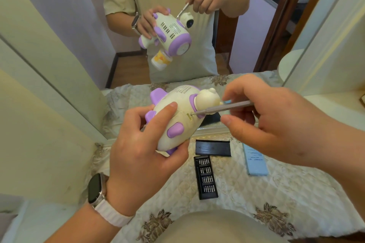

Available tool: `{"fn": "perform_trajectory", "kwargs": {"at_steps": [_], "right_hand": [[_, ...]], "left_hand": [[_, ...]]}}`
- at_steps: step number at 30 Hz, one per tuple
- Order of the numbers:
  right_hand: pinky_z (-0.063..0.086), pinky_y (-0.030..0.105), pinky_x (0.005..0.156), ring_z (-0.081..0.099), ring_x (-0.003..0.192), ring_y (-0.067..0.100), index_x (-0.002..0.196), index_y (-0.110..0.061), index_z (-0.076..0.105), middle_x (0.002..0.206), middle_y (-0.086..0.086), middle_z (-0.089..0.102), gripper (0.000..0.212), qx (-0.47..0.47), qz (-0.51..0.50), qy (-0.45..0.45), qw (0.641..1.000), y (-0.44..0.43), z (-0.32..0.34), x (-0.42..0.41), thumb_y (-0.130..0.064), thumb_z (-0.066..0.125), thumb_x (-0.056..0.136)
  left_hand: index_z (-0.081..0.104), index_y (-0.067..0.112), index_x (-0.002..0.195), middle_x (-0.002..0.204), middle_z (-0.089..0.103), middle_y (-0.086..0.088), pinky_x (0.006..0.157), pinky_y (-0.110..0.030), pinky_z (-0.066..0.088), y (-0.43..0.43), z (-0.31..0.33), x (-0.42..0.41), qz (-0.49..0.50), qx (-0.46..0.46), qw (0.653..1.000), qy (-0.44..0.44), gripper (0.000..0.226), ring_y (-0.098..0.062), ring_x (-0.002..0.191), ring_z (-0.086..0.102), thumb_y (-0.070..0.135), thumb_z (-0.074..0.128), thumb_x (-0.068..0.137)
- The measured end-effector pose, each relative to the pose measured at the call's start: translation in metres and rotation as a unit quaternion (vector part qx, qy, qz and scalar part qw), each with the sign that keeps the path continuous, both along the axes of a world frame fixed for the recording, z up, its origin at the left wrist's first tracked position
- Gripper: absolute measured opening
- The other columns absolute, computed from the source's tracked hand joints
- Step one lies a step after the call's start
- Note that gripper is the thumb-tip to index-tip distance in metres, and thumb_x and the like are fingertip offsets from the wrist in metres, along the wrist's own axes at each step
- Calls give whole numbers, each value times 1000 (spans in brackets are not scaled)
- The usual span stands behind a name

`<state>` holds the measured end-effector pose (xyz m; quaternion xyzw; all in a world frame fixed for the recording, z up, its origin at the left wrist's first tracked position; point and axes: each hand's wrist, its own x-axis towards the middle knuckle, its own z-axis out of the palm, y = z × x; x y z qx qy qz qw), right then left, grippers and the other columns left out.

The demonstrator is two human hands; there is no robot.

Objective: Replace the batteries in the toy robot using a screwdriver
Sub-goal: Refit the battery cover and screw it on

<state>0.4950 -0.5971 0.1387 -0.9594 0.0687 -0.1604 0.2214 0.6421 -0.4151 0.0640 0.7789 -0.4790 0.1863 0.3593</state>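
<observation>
Cream-and-purple toy robot [181,122] held tilted in the air; slim grey screwdriver [223,107] tip sits in its side recess.

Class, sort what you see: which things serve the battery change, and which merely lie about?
In use: toy robot, screwdriver, open bit case, left hand, right hand.
Lying about: black lid, blue leaflet, quilted cloth.

Screwdriver [223,107] tip buried in toy robot [185,124] recess; leaflet [255,161] print unreadable.
</observation>
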Motion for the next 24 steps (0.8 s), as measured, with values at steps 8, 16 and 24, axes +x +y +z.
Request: {"fn": "perform_trajectory", "kwargs": {"at_steps": [8,16,24], "right_hand": [[31,22,37,51,53,11,86,-29,49,48,-13,44,22,-54,-10,-15,998,-7,-9,0,-49,40,90],[44,28,49,53,55,6,79,-33,62,57,-12,57,29,-4,-61,39,997,-13,-27,9,-56,46,84],[43,29,57,52,52,7,84,-27,53,60,-5,63,14,305,-79,100,944,-10,-103,13,-32,51,97]], "left_hand": [[54,27,126,106,52,-9,56,-38,53,-1,-8,-4,0,7,1000,9,56,-22,82,56,40,68,73],[54,28,127,107,52,-6,55,-33,53,-3,-25,4,12,29,999,18,57,-18,82,55,42,68,73],[55,23,126,111,53,-9,64,-30,53,0,-87,26,41,22,996,75,60,-21,90,59,47,67,72]]}}
